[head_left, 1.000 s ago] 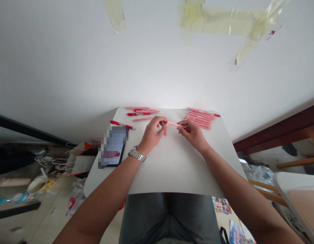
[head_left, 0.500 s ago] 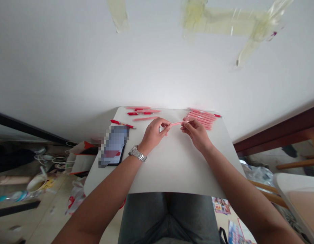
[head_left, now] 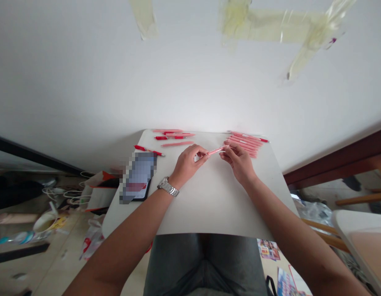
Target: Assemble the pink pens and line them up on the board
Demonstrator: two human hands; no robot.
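A slim pink pen (head_left: 216, 151) is stretched between my two hands above the white table (head_left: 215, 197). My left hand (head_left: 189, 162), with a metal watch at the wrist, pinches its left end between thumb and fingers. My right hand (head_left: 238, 160) closes on the other end, its fingertips covering that tip. Just behind my right hand lies a row of similar pink pens (head_left: 245, 142) side by side. A single pink pen (head_left: 177, 144) rests on the table behind my left hand.
Red pens (head_left: 170, 137) and pink ones lie at the back left. A phone (head_left: 137, 176) with a blurred screen lies at the left edge, a red pen (head_left: 149, 151) just behind it. The wall (head_left: 190, 74) rises behind the table. A white stool or chair (head_left: 359, 230) stands at right.
The held pen has tilted a little, its right end now higher. My left hand has shifted slightly right, and both hands keep their grip.
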